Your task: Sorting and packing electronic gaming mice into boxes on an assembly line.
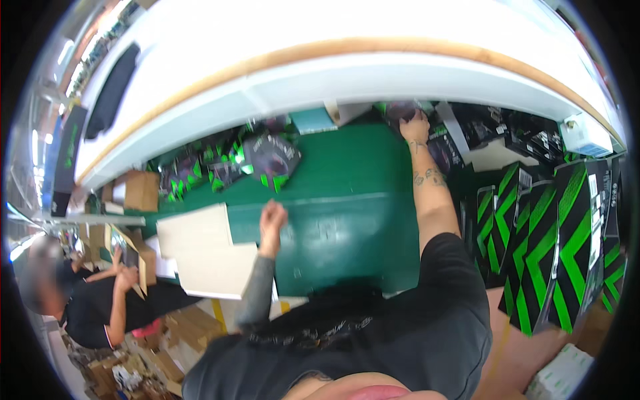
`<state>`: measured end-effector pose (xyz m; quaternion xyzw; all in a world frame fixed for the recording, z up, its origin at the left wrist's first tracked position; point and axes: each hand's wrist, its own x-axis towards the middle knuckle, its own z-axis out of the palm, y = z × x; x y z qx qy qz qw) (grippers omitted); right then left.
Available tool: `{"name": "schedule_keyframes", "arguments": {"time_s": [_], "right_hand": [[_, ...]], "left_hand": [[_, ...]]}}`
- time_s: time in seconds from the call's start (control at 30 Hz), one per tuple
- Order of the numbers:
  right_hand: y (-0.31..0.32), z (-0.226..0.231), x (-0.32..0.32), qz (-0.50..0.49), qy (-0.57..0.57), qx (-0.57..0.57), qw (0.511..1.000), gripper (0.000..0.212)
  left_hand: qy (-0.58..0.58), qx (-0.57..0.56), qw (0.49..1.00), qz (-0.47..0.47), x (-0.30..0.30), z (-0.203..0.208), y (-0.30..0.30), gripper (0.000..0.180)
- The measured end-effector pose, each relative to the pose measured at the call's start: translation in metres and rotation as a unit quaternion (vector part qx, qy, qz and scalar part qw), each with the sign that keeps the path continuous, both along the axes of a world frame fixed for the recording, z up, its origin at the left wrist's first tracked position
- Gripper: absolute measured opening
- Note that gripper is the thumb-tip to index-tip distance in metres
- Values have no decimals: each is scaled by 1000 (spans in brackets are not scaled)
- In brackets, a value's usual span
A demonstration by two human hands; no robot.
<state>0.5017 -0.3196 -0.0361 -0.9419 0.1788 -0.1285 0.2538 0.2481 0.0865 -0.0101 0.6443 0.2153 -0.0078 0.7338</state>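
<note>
Black pack (398, 109) is at the far edge of the bench (340, 233), right hand (415, 125) on it, can't tell if gripping tbh. Left hand (273, 220) is just loosely fisted, left of bench center.

Co-worker (90, 310), brown carton (141, 190), white shelf (347, 77)

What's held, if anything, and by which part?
Left hand: curled, nothing visible in it. Right hand: fingers at the near right edge of a dark pack; whether they grip it can't be told.
</note>
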Motion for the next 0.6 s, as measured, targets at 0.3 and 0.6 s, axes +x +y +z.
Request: {"name": "schedule_keyframes", "arguments": {"time_s": [0.3, 0.6], "right_hand": [[-65, 19, 160, 164, -54, -133, 976, 78], [28, 42, -13, -13, -34, -142, 989, 73]], "left_hand": [[186, 100, 975, 72, -86, -16, 48, 33], [129, 59, 990, 6, -97, 0, 5, 36]]}}
